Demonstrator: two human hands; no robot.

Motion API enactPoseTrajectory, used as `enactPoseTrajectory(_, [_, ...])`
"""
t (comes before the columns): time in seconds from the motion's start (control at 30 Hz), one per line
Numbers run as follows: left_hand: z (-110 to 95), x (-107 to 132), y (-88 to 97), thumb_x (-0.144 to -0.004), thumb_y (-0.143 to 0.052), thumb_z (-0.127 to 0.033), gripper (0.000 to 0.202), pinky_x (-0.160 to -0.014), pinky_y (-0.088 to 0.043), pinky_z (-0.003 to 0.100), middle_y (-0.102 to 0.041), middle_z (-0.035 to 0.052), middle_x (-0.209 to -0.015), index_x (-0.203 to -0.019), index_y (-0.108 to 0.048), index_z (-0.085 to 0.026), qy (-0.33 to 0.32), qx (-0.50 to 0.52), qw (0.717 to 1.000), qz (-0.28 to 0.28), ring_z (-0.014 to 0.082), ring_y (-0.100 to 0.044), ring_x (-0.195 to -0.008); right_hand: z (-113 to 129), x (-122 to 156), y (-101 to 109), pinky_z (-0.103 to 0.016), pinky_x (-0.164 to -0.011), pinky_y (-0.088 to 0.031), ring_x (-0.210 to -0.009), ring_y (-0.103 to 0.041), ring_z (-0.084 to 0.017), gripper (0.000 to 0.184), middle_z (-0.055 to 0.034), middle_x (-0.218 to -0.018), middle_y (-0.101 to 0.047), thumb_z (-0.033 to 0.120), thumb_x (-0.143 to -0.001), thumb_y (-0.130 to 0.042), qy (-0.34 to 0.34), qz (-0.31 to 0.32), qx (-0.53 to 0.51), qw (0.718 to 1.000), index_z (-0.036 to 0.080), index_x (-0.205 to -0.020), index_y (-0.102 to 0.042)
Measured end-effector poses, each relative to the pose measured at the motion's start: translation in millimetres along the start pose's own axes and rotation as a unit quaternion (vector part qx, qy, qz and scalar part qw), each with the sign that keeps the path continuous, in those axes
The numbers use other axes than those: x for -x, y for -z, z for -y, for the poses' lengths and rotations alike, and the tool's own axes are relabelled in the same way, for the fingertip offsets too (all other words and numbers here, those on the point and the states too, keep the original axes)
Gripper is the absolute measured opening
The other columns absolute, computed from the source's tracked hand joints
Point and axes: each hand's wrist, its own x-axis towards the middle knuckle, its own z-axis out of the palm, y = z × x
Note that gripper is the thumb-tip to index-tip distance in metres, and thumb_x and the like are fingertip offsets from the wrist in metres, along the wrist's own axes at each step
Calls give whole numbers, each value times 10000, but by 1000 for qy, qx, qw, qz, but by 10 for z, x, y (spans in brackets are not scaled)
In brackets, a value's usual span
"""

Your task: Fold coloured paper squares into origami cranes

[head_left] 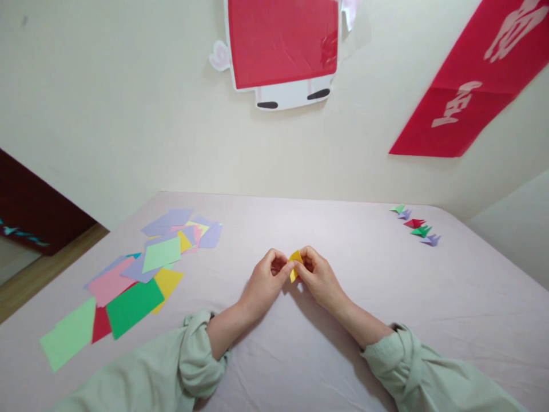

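A small piece of folded yellow paper [294, 273] is held between my two hands, over the middle of the cloth-covered table. My left hand [269, 277] pinches its left side with thumb and fingers. On the other side, my right hand [318, 276] grips it the same way, the thumb lying across its front. The two thumbs nearly meet on the paper, and part of it is hidden behind the fingers. Its exact folds are too small to make out.
To the left lie loose coloured paper sheets, among them a green sheet [135, 308] and a pink sheet [112, 280]. Several folded paper figures, one a red figure [414, 224], line the back right. Behind the table [274, 366] rises a wall with a red poster [283, 43].
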Motion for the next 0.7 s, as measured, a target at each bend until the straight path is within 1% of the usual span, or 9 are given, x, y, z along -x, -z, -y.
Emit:
enactPoseTrajectory(0.13, [15,25,-25,-855,-552,-251,83,-642,-441,238,-553,-33,-754,-815,-501,-200,1,-38,999,-15,122,-556,-681,46,14,-8,-246,-579,-394,-631,-514,-128,69,31,-718,-545,251,-861,-528,8,-8,40,999,205,-810,-526])
enactPoseTrajectory(0.27, [-4,26,-46,-841,-542,-213,55,-665,-439,246,-571,-26,-756,-798,-512,-198,-15,-68,997,-21,128,-556,-694,111,23,-20,-245,-562,-382,-602,-509,-127,53,37,-685,-541,212,-831,-527,1,-13,71,997,208,-783,-505])
enactPoseTrajectory(0.43, [-43,29,-60,-844,-547,-216,61,-696,-447,260,-581,-15,-766,-792,-523,-194,-28,-67,997,-10,139,-563,-717,137,31,-21,-248,-546,-363,-577,-493,-128,77,46,-649,-513,197,-816,-525,-1,-28,97,995,217,-760,-478])
enactPoseTrajectory(0.5, [-51,28,-51,-865,-538,-250,84,-709,-455,264,-592,-6,-784,-806,-538,-191,-28,-46,999,6,145,-572,-736,120,26,-13,-248,-542,-364,-570,-491,-126,86,49,-643,-503,208,-826,-525,-3,-27,83,996,219,-760,-471])
enactPoseTrajectory(0.6, [-48,12,-28,-911,-491,-323,178,-715,-460,261,-590,-4,-782,-815,-551,-185,-16,0,1000,23,145,-570,-749,71,9,-2,-245,-551,-386,-586,-504,-124,101,44,-660,-507,241,-846,-527,-8,-14,33,999,218,-766,-469])
enactPoseTrajectory(0.7, [-25,-18,-11,-899,-516,-339,182,-708,-463,252,-579,-10,-782,-822,-551,-178,3,40,999,27,136,-564,-745,23,-7,-3,-244,-564,-405,-607,-509,-122,122,35,-685,-514,280,-854,-538,-16,14,-21,1000,212,-777,-473])
